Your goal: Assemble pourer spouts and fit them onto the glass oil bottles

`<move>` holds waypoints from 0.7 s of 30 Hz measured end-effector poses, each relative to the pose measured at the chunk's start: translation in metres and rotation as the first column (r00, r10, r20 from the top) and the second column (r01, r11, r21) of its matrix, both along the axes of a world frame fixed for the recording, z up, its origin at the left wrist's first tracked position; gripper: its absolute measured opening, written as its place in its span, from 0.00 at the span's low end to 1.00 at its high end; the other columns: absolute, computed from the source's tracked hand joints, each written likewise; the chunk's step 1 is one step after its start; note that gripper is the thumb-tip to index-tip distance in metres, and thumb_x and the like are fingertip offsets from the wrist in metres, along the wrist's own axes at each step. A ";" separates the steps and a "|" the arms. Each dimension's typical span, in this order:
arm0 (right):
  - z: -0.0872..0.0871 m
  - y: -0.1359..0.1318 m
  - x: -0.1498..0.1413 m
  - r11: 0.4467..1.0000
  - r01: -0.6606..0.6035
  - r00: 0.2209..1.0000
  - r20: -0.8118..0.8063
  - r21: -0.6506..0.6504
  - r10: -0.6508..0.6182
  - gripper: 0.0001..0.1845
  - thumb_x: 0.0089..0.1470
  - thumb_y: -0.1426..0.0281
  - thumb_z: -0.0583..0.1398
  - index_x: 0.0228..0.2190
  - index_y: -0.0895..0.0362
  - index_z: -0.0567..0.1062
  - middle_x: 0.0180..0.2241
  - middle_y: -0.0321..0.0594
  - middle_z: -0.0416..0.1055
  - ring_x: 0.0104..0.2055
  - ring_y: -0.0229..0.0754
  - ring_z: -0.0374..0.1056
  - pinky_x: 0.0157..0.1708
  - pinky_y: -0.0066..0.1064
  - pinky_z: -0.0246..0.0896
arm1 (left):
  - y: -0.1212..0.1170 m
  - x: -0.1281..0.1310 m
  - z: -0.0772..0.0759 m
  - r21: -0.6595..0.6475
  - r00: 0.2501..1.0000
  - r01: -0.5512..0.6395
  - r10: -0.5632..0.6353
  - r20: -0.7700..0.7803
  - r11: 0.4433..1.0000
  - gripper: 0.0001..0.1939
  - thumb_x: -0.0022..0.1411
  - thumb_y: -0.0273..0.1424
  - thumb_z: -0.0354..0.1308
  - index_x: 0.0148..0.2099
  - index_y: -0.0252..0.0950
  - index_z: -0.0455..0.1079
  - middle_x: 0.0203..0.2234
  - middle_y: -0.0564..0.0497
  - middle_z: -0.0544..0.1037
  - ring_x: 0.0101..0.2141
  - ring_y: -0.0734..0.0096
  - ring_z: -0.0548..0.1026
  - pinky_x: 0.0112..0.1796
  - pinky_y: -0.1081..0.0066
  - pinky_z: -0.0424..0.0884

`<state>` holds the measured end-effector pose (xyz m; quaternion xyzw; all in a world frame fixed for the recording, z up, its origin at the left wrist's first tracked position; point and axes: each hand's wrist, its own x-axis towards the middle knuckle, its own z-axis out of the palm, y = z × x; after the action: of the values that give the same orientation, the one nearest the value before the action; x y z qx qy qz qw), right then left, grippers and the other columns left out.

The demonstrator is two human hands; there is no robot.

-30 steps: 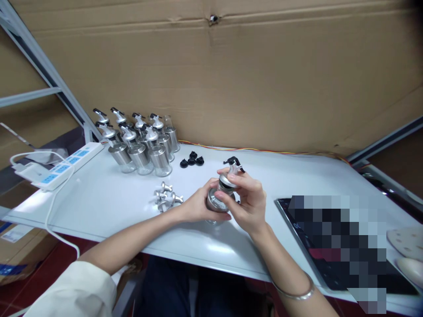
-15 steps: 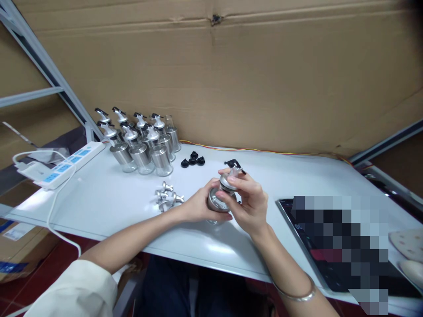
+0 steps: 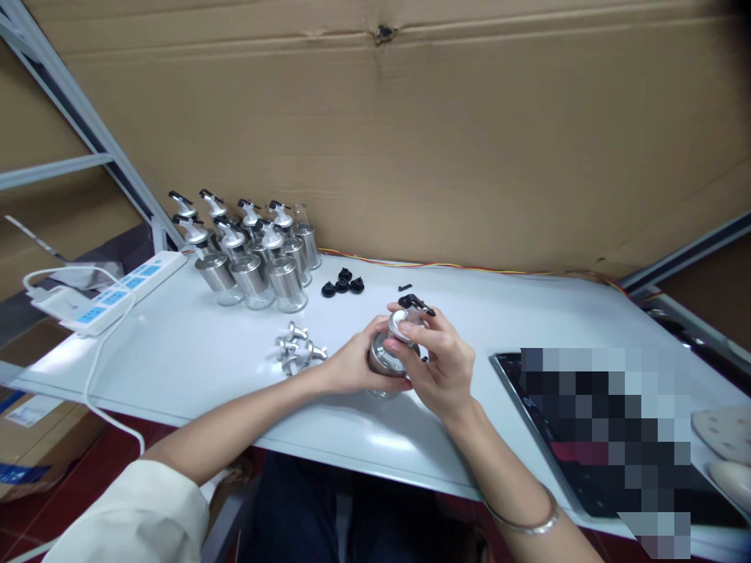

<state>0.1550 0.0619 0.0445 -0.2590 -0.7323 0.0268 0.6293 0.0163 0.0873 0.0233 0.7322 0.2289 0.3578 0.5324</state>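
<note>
My left hand (image 3: 364, 356) is wrapped round a glass bottle (image 3: 384, 360) with a steel sleeve, near the table's front edge. At the bottle's mouth, the fingers of my right hand (image 3: 443, 356) grip a silver pour spout (image 3: 401, 324) with a black flip lever. The spout sits on or just over the neck; my fingers hide how far in it is. Beyond my hands lies a small black piece (image 3: 405, 287). Several silver spout tops (image 3: 296, 352) lie left of my left hand, and several black stoppers (image 3: 342, 283) are farther back.
Several bottles (image 3: 252, 274), most with spouts, stand in a group at the back left. A white power strip (image 3: 126, 293) with a plugged cable lies at the left edge. On the right rests a dark tablet-like panel (image 3: 528, 422), partly blurred out. Cardboard (image 3: 498, 141) walls the back.
My right hand has turned the pour spout, and its black lever has swung lower and toward the right. The small black piece behind it now shows separately. My left hand stays on the bottle.
</note>
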 end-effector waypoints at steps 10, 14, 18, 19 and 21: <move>0.001 -0.001 0.000 1.000 0.015 0.999 0.035 0.004 -0.016 0.18 0.51 0.80 0.60 0.41 0.49 0.69 0.36 0.39 0.72 0.41 0.44 0.73 0.33 0.35 0.71 | -0.001 0.000 0.000 -0.040 1.000 0.016 -0.015 0.017 0.999 0.42 0.44 0.28 0.68 0.60 0.36 0.54 0.54 0.41 0.67 0.53 0.53 0.68 0.51 0.62 0.66; -0.003 0.002 0.000 0.996 -0.056 0.997 -0.049 -0.063 0.053 0.16 0.54 0.78 0.58 0.42 0.49 0.66 0.38 0.40 0.71 0.45 0.45 0.72 0.35 0.39 0.72 | -0.001 -0.003 -0.001 0.016 0.999 0.019 -0.018 -0.029 1.000 0.42 0.45 0.28 0.67 0.61 0.37 0.52 0.55 0.42 0.65 0.55 0.54 0.66 0.53 0.60 0.64; -0.004 0.005 0.000 0.986 -0.093 0.989 -0.122 -0.136 0.077 0.13 0.57 0.75 0.54 0.43 0.48 0.63 0.40 0.39 0.71 0.49 0.47 0.70 0.44 0.50 0.68 | -0.002 -0.004 -0.002 0.059 0.995 0.061 -0.056 -0.079 0.996 0.43 0.49 0.29 0.65 0.63 0.38 0.47 0.58 0.40 0.61 0.55 0.54 0.65 0.54 0.57 0.63; -0.004 0.005 0.001 0.986 -0.095 0.990 -0.118 -0.139 0.078 0.13 0.57 0.74 0.54 0.44 0.48 0.62 0.43 0.41 0.70 0.49 0.47 0.70 0.45 0.51 0.67 | -0.003 -0.004 -0.002 0.048 0.996 0.049 -0.045 -0.081 0.998 0.42 0.50 0.29 0.64 0.62 0.38 0.47 0.57 0.40 0.62 0.54 0.54 0.66 0.53 0.56 0.64; -0.003 0.004 0.001 0.988 -0.082 0.994 -0.088 -0.131 0.071 0.15 0.56 0.72 0.56 0.44 0.48 0.62 0.50 0.44 0.66 0.50 0.49 0.69 0.45 0.52 0.66 | -0.005 -0.004 0.000 0.028 0.998 -0.003 0.005 -0.068 1.000 0.39 0.51 0.32 0.65 0.61 0.39 0.50 0.55 0.40 0.65 0.51 0.55 0.69 0.51 0.56 0.66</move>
<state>0.1564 0.0663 0.0415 -0.2713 -0.7114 0.1109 0.6387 0.0127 0.0822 0.0229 0.7509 0.2431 0.3369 0.5134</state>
